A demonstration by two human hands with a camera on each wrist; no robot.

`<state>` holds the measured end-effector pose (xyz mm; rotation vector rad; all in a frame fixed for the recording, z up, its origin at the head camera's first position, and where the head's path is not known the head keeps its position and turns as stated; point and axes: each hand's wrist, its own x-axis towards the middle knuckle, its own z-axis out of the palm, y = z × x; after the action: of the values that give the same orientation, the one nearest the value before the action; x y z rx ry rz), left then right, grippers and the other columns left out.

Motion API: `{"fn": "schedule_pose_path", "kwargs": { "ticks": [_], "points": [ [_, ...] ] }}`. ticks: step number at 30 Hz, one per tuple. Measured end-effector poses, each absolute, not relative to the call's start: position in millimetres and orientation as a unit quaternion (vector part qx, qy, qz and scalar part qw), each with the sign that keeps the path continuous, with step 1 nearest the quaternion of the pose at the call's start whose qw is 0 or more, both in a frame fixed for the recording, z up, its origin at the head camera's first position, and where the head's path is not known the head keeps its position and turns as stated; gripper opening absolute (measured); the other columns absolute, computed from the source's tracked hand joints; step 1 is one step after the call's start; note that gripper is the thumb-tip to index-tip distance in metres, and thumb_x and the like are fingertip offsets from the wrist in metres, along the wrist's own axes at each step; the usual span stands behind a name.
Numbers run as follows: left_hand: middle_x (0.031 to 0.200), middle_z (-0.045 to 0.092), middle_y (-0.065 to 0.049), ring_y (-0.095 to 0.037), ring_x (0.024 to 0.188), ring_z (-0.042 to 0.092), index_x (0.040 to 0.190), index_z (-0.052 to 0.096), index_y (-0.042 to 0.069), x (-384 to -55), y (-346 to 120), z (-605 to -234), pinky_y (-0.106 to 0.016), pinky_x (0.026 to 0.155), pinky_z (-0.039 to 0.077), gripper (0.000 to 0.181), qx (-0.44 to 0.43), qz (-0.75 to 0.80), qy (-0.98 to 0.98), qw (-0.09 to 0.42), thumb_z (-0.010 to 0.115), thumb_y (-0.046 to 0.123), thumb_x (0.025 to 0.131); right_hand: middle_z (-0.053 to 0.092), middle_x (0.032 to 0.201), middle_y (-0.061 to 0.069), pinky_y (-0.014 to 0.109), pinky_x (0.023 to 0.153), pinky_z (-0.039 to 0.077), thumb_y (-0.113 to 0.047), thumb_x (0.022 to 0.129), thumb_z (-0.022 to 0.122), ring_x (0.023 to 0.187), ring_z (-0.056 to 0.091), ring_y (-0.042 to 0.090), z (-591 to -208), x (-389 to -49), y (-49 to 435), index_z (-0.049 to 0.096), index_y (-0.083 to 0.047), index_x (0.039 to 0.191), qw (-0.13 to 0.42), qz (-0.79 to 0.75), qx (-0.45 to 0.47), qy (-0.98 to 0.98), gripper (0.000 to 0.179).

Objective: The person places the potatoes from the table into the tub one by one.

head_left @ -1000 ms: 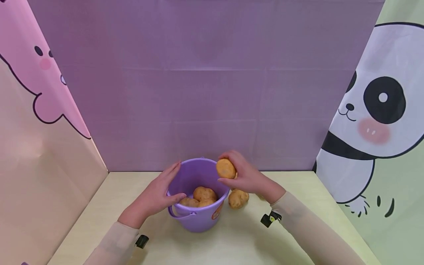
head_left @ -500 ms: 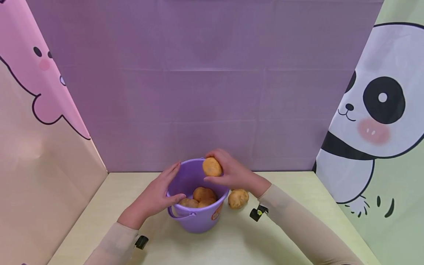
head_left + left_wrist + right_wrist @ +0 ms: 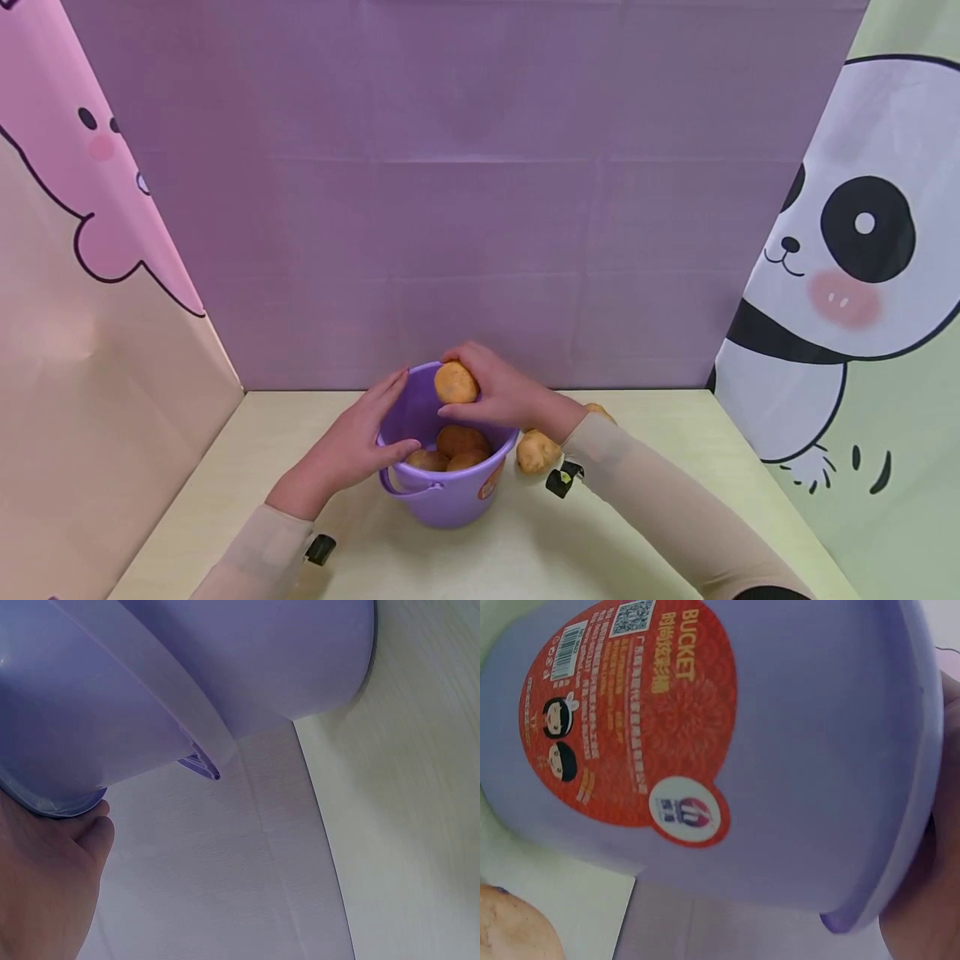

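A purple plastic bucket (image 3: 448,504) with a handle stands on the table, several potatoes (image 3: 461,439) inside it. My left hand (image 3: 362,442) holds the left side of its rim, thumb reaching over the near edge. Over the bucket's opening, my right hand (image 3: 501,392) grips a potato (image 3: 454,382) between thumb and fingers. That potato is above the others, near the far rim. In the right wrist view the bucket's red label (image 3: 630,712) fills much of the picture and the held potato is hidden.
Right of the bucket a potato (image 3: 537,452) lies on the pale table (image 3: 420,567). Another potato (image 3: 600,412) shows partly behind my right forearm. A purple back wall (image 3: 480,208) rises behind, with cartoon-printed side walls, one bearing a panda (image 3: 870,283).
My right hand has carried its potato leftward, from the bucket's right rim to over its opening. The left hand and the bucket have stayed in place.
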<state>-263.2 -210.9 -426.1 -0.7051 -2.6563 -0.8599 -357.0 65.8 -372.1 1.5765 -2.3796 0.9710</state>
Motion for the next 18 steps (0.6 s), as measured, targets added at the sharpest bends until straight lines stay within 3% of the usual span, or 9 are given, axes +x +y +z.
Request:
{"fn": "schedule_pose_path", "kwargs": {
  "ticks": [18],
  "points": [
    [0.18,0.029,-0.02,-0.048,0.161,0.035,0.172,0.032,-0.001,-264,-214,-428,-0.068,0.123,0.039,0.104,-0.237,-0.293,-0.917,0.127,0.075,0.057,0.099,0.062,0.129,0.002,0.031,0.099,0.055,-0.038,0.091,0.093,0.117,0.058,0.017,-376,-354,41,0.06,-0.009,0.14,0.043,0.298,0.505,-0.809,0.066]
  ]
}}
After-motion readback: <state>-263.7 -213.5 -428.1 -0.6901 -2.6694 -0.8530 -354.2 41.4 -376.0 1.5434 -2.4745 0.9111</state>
